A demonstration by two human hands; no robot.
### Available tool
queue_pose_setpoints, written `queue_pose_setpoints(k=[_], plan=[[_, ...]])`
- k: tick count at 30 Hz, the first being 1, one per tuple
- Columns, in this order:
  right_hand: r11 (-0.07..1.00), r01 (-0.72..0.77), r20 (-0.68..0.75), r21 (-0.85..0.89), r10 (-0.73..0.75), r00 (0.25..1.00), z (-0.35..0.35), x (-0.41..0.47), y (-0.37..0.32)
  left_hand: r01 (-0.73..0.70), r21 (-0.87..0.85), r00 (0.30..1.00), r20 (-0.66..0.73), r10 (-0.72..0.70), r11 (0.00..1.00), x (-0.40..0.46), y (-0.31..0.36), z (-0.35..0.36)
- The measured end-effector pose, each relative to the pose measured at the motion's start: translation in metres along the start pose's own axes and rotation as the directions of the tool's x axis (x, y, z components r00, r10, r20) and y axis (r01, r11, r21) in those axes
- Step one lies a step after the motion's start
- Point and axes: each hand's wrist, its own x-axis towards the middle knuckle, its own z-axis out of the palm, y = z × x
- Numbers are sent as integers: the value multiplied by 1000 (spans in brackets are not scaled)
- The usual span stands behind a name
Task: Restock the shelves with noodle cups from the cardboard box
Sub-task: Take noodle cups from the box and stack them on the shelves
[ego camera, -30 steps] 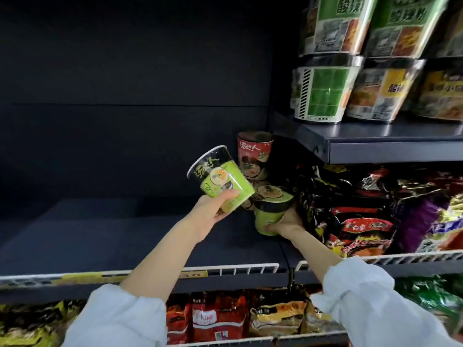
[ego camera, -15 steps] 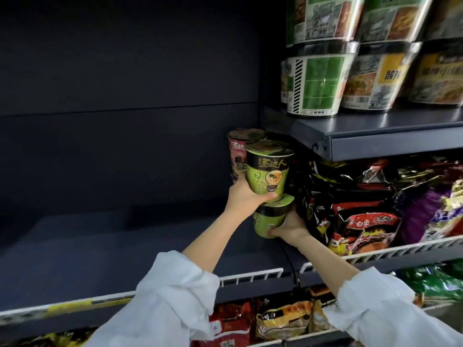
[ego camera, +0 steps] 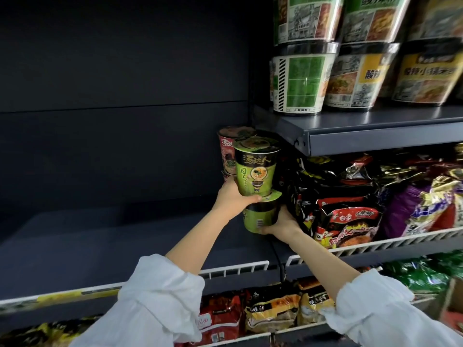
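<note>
The upper green noodle cup [ego camera: 255, 169] stands upright on the lid of a lower green noodle cup [ego camera: 260, 216], the pair at the right end of the dark shelf [ego camera: 100, 236], close against the packets of instant noodles [ego camera: 350, 204] in the next bay. The left hand [ego camera: 231, 197] has its grip closed around the base of the upper cup, thumb across the front just above the lower lid, which reads as setting the cup square on the stack while it is not yet trusted to stand alone. The right hand [ego camera: 280, 224] cups the lower one from the side and underneath, its grip wrapped on the cup wall, probably to brace the stack against tipping. A red noodle cup [ego camera: 226, 151] stands behind, half covered by the green one, and whether it too rests on another cup cannot be told. Stacking two high suits the headroom under the upper shelf [ego camera: 375, 136], which carries larger noodle tubs [ego camera: 300, 81]. The lower cup's base is hidden by the right fingers, so whether it sits on the shelf or is lifted is unclear. The cardboard box is not in view. The white wire rail [ego camera: 235, 269] runs along the shelf front, and more packets below [ego camera: 270, 311] are partly cut off by both white sleeves [ego camera: 155, 304].
</note>
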Motion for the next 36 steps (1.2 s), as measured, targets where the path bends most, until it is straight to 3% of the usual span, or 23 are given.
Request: queue_pose_setpoints(k=[5,7,11,18,29,36], plan=[[1000,-5,5,18,4,1000,-22,-26,-5,109,73,991,-84,-103,991,-30,3,0],[1000,0,11,2,0,1000,-30,-46,-9,117,132,993,-25,-115,984,-47,8,0],[998,64,-7,29,-64,998,-51,-101,-7,-24,121,986,165,4,992,-95,28,6],[985,167,-195,-40,-171,966,-100,-219,25,-268,67,936,256,243,961,-190,55,50],[946,-208,-410,-250,91,907,-183,-335,151,-367,83,820,500,280,926,-274,98,197],[737,-397,-314,-547,260,913,-249,-346,230,-332,165,788,590,177,929,-286,118,292]])
